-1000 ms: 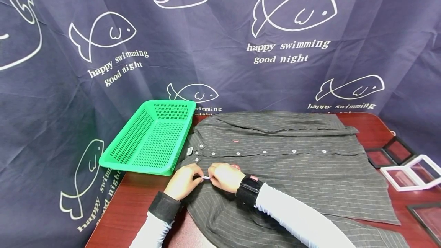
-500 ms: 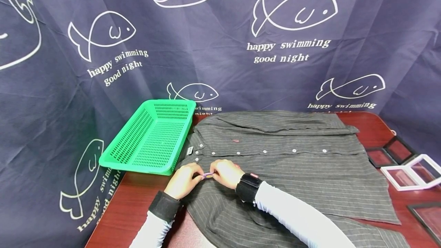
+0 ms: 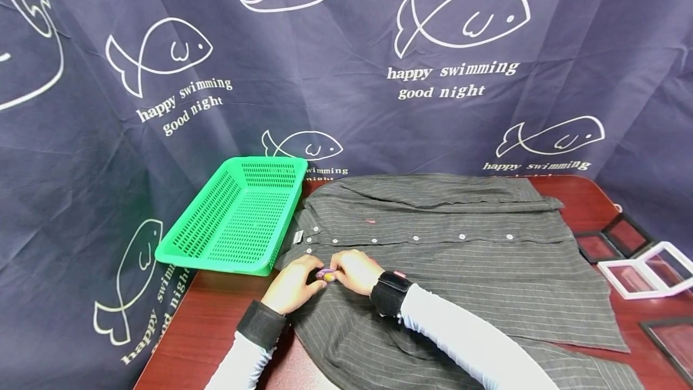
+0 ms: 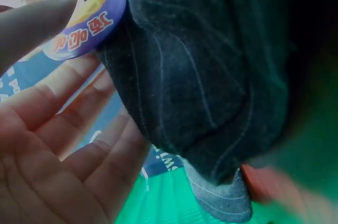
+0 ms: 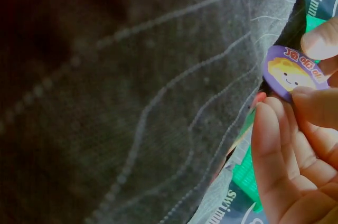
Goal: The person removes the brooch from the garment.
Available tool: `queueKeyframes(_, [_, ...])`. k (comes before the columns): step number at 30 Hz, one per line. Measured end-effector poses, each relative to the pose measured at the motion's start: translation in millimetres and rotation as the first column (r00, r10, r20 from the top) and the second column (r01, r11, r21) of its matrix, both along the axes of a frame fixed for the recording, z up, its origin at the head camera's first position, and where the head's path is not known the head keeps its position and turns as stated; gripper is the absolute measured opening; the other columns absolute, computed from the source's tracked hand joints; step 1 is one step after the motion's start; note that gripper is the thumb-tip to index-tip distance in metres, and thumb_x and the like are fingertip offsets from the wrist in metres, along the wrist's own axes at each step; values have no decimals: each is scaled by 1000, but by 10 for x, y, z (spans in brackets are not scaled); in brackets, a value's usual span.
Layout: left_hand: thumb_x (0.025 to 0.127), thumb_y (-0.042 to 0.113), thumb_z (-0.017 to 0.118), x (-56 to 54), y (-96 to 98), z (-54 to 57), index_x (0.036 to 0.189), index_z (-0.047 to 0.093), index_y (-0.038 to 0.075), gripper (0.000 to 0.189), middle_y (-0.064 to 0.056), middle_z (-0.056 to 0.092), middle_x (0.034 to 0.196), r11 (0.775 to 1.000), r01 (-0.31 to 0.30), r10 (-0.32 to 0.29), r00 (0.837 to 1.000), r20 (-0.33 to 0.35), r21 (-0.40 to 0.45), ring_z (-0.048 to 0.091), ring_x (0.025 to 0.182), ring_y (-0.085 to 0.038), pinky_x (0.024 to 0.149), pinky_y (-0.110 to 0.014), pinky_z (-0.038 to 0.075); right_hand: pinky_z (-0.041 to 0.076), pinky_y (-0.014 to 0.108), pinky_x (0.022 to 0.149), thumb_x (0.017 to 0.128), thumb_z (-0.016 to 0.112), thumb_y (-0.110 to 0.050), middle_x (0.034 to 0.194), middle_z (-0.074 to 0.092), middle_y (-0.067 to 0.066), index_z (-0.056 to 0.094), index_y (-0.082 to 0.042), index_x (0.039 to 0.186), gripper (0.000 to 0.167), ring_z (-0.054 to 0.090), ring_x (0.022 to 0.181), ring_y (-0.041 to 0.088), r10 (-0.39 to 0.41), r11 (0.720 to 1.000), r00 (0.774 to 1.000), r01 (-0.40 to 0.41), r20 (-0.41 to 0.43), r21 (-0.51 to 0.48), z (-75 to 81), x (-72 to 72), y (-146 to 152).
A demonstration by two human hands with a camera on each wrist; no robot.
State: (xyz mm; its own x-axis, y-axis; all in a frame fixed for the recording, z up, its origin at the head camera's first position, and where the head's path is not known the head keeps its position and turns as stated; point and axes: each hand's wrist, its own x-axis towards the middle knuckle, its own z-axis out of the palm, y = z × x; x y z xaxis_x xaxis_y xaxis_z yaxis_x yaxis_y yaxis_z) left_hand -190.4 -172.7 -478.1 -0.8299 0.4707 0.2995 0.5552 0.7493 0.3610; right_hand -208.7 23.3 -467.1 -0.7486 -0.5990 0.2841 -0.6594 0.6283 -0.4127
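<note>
From the left, a light rim grip with the left hand (image 3: pixel 292 289) would likely steady the round purple badge (image 3: pixel 328 277) best; that hand pinches it, thumb across its face, other fingers loosely extended. The badge sits between both hands, over the striped shirt (image 3: pixel 460 269) near its collar (image 3: pixel 308 221), and whether it touches the cloth cannot be told. The right hand (image 3: pixel 357 271) should be just as gentle, to avoid tugging; it pinches the badge's other side, forearm (image 3: pixel 465 336) slanting in from the lower right.

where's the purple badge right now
In the head view, left of centre in the lower half, the purple badge is held between the left hand and right hand, over the striped shirt near its collar.
</note>
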Motion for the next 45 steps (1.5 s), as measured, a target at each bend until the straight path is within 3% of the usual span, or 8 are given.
queueKeyframes(8, [81, 22, 78, -11, -21, -51, 125, 61, -5, 55, -22, 60, 132, 997, -7, 15, 993, 116, -71, 53, 127, -41, 108, -49, 41, 47, 25, 62, 82, 70, -6, 75, 68, 0, 66, -8, 80, 5, 60, 68, 13, 20, 1000, 999, -20, 27, -2, 5, -27, 2])
queueKeyframes(18, [81, 36, 76, -12, 5, -30, 136, 49, -11, 77, -29, 45, 145, 988, -20, 65, 952, 299, -152, 37, 139, -48, 113, -52, 34, 48, 27, 64, 81, 70, -6, 75, 68, 1, 66, -8, 81, 4, 60, 69, 13, 29, 1000, 999, -29, 34, 0, 4, -35, 14])
queueKeyframes(23, [78, 42, 78, 15, 2, 3, 138, 45, -13, 88, -29, 40, 149, 982, -13, 74, 944, 321, -189, 34, 141, -46, 113, -52, 34, 48, 27, 64, 81, 69, -5, 74, 68, 1, 66, -7, 82, 4, 60, 69, 13, 34, 999, 998, -34, 46, -3, -5, -54, 15])
queueKeyframes(32, [77, 48, 76, 0, -37, -43, 139, 44, -12, 92, -28, 38, 151, 973, 13, 60, 950, 308, -231, 33, 142, -45, 113, -51, 34, 46, 24, 61, 82, 69, -5, 72, 66, 0, 66, -7, 81, 4, 56, 65, 10, 28, 1000, 997, -26, 79, -15, -25, -65, 7])
queueKeyframes(45, [73, 48, 79, 1, -15, -2, 140, 44, -11, 96, -26, 38, 152, 973, 2, 79, 939, 336, -233, 31, 144, -43, 114, -51, 34, 42, 22, 58, 80, 68, -2, 69, 64, 1, 68, -6, 83, 5, 51, 63, 7, 9, 1000, 988, -5, 152, -20, -11, -56, 5])
